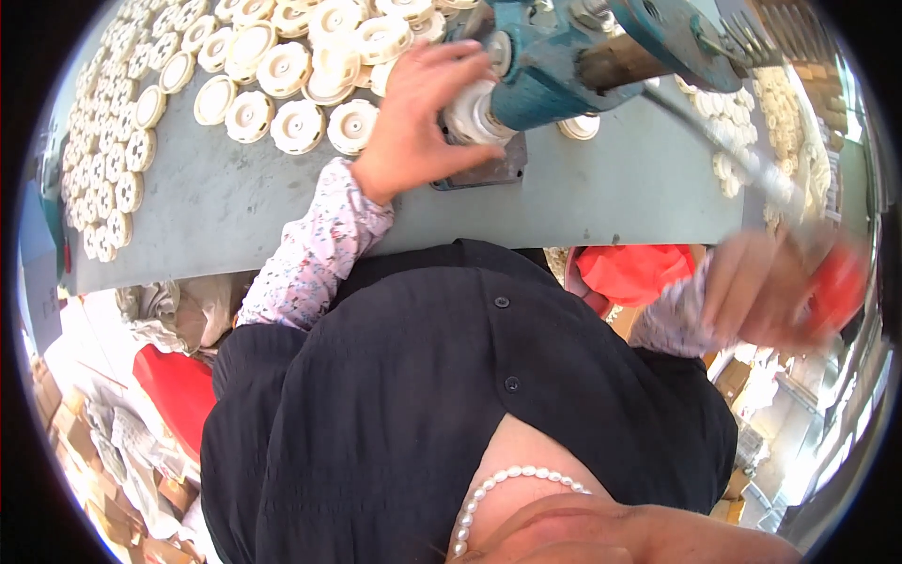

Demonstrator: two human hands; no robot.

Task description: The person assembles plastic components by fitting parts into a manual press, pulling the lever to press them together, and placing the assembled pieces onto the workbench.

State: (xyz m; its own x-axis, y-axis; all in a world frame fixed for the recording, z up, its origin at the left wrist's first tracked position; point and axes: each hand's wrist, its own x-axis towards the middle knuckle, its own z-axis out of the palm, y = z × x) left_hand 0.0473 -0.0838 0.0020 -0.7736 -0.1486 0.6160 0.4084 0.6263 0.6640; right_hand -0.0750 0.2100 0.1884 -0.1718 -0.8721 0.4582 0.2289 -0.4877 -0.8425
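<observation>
My left hand [413, 113] reaches over the grey table [235, 202] and grips a cream round plastic part [470, 113] seated under the head of a teal hand press [564, 66]. My right hand [766, 291], blurred by motion, is wrapped around the red knob [841, 282] at the end of the press's long metal lever [723, 141], off the table's right end. Many more cream round parts [272, 85] lie spread on the table just left of my left hand.
Rows of the cream discs [108, 160] cover the table's far left, and another heap [752, 132] lies right of the press. Red cloth [639, 273] sits under the table edge. Cardboard boxes and bags [103, 423] crowd the floor at left.
</observation>
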